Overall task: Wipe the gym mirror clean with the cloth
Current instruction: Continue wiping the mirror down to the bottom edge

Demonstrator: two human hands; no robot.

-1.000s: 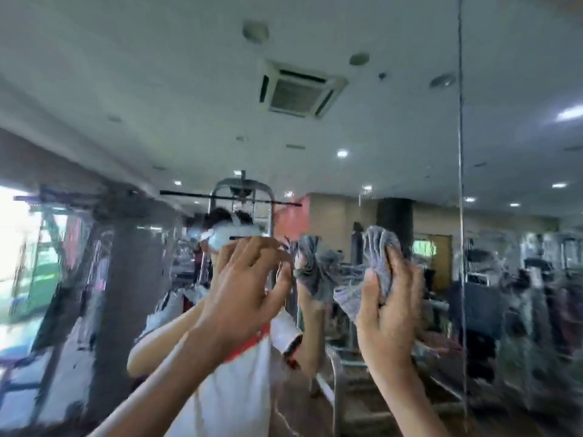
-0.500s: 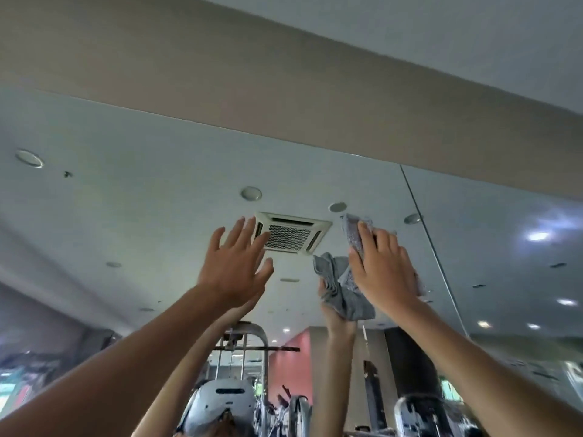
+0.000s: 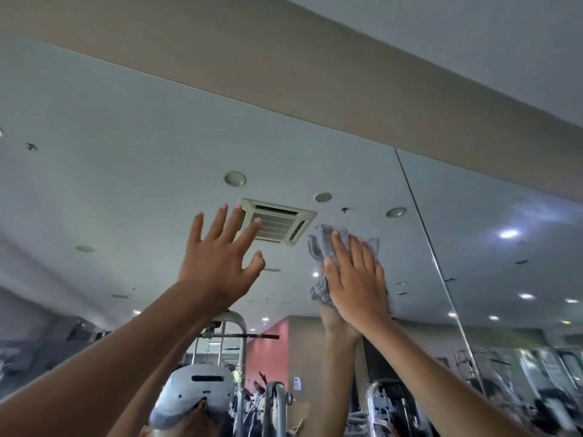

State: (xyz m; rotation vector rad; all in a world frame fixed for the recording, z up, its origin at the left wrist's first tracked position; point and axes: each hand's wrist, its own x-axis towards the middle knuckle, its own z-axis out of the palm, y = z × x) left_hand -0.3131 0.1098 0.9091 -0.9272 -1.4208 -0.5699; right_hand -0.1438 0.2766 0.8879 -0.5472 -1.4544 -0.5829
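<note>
- Since a second ago both my arms have gone up from about face height to the upper part of the mirror (image 3: 126, 190), and my view has tilted up with them. The tan strip (image 3: 284, 74) above the glass is now in sight.
- The cloth (image 3: 328, 244), bunched in my fingers back then, now lies flattened between my right hand (image 3: 356, 279) and the glass.
- My right fingers (image 3: 342, 247) are straight and close together. They press the cloth against the mirror and do not curl round it, and grey folds stick out above and to the left of my palm.
- My left hand (image 3: 217, 263) is up beside it with its fingers spread wide and nothing in it. I cannot tell whether it touches the glass.
- The cloth sits just right of the reflected ceiling vent (image 3: 277, 225) and left of the mirror seam (image 3: 435, 263).
- I judge I am starting on the top band. The glass between here and the top edge looks not yet wiped, so the next strokes need firm, flat pressure at full reach.
</note>
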